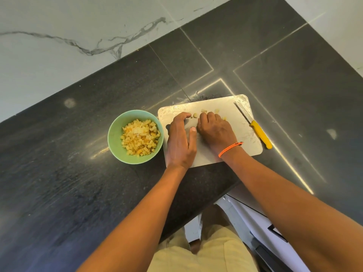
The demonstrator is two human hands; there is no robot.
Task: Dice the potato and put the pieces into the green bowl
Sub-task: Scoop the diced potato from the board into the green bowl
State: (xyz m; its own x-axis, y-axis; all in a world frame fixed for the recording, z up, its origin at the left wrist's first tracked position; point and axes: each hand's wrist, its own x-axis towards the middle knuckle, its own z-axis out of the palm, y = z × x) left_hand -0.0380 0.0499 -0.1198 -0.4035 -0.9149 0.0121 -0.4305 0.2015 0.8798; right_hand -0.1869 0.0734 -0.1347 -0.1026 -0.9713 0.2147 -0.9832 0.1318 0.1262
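Note:
A green bowl (113, 135) full of yellow diced potato (139, 138) stands on the dark counter, just left of a pale cutting board (231, 108). Both hands are on the board, close together. My left hand (180, 140) lies on its edge near the bowl, fingers curved like a wall and thumb stretched toward the other hand. My right hand (216, 130) has its fingers curled down over a small heap of potato pieces, most of them hidden beneath. A few loose potato pieces (195, 115) show just beyond the fingertips.
A yellow-handled knife (261, 134) lies along the board's right side, blade pointing away. The black stone counter (68, 163) ends close to my body, and a marble wall (59, 46) rises behind it. Wet scraps cling to the board's far edge.

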